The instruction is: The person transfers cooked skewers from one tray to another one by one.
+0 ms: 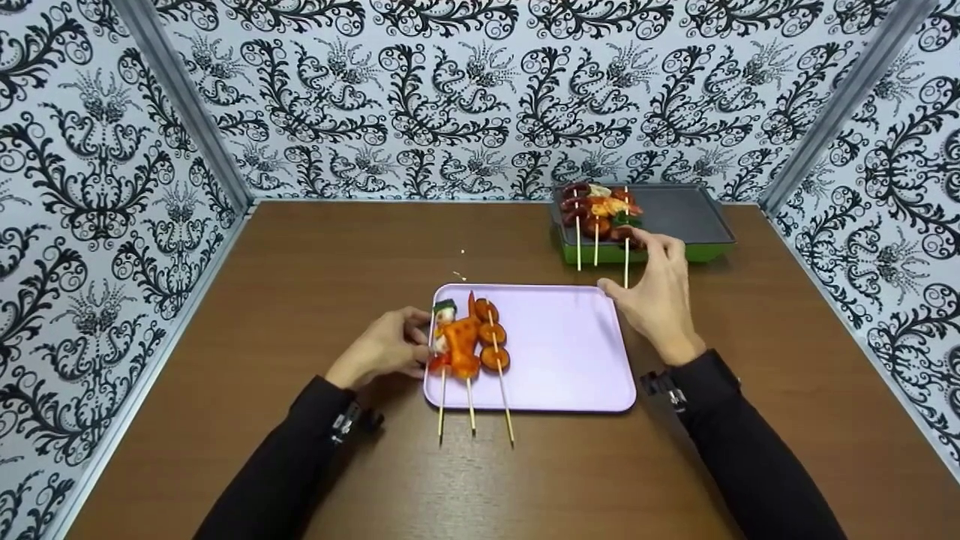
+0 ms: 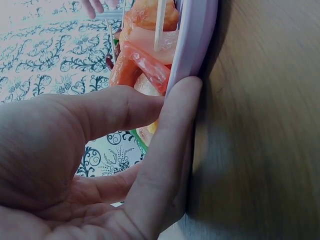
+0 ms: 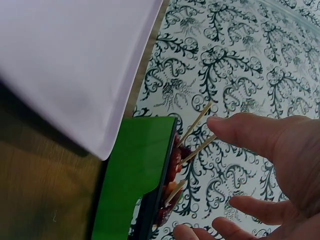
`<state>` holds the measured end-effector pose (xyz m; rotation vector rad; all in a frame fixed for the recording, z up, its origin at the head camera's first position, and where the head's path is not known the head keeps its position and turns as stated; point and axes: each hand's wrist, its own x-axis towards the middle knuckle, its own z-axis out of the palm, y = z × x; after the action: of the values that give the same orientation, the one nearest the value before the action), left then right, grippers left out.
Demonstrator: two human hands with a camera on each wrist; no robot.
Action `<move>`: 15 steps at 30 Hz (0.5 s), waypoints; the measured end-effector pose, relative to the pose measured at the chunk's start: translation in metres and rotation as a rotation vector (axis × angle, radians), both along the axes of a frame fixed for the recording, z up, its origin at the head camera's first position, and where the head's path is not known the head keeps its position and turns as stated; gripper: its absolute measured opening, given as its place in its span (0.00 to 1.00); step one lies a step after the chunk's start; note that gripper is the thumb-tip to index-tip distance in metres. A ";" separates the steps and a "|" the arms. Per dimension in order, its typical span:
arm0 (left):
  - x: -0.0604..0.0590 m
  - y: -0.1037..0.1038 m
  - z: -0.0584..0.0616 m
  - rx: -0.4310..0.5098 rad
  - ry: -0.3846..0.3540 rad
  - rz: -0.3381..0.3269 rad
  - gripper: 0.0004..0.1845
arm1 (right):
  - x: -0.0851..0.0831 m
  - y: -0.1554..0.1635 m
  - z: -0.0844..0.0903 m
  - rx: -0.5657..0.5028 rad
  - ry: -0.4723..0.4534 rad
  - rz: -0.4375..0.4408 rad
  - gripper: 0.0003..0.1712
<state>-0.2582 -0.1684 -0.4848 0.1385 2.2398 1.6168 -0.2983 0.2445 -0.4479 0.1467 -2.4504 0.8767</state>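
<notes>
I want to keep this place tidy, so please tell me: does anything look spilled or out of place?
Small pale specks show on the brown table beyond the lilac tray; they look odd, like stray scraps, but are too small to identify.

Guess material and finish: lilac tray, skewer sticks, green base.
Lilac tray: probably plastic, satin; smooth, evenly coloured, rounded rim. Skewer sticks: likely bamboo or other wood, matte; pale tan. Green base: smooth, faint sheen, even colour; plastic or painted metal, can't tell.

Head view looks down; 2 wrist views close; all share tray (image 1: 570, 345)
</notes>
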 end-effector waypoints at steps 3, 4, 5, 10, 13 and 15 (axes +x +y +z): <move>0.000 0.001 0.000 0.002 0.000 0.000 0.34 | -0.006 0.003 -0.003 0.001 -0.017 -0.042 0.53; -0.001 0.001 -0.001 0.002 0.000 0.002 0.34 | -0.007 0.003 -0.005 0.001 -0.023 -0.054 0.53; -0.001 0.001 -0.001 0.001 0.000 0.003 0.34 | -0.009 0.004 -0.006 0.001 -0.026 -0.062 0.54; -0.001 0.001 -0.001 0.000 -0.001 0.006 0.35 | -0.017 0.007 -0.012 -0.005 -0.034 -0.096 0.54; -0.001 0.001 -0.001 0.003 0.001 0.002 0.35 | -0.021 0.009 -0.016 -0.015 -0.038 -0.111 0.53; -0.001 0.000 -0.001 0.002 0.007 -0.001 0.35 | -0.023 0.010 -0.018 -0.026 -0.035 -0.116 0.53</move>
<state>-0.2590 -0.1681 -0.4857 0.1458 2.2433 1.6209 -0.3212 0.2542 -0.4659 -0.0205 -2.4516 0.8665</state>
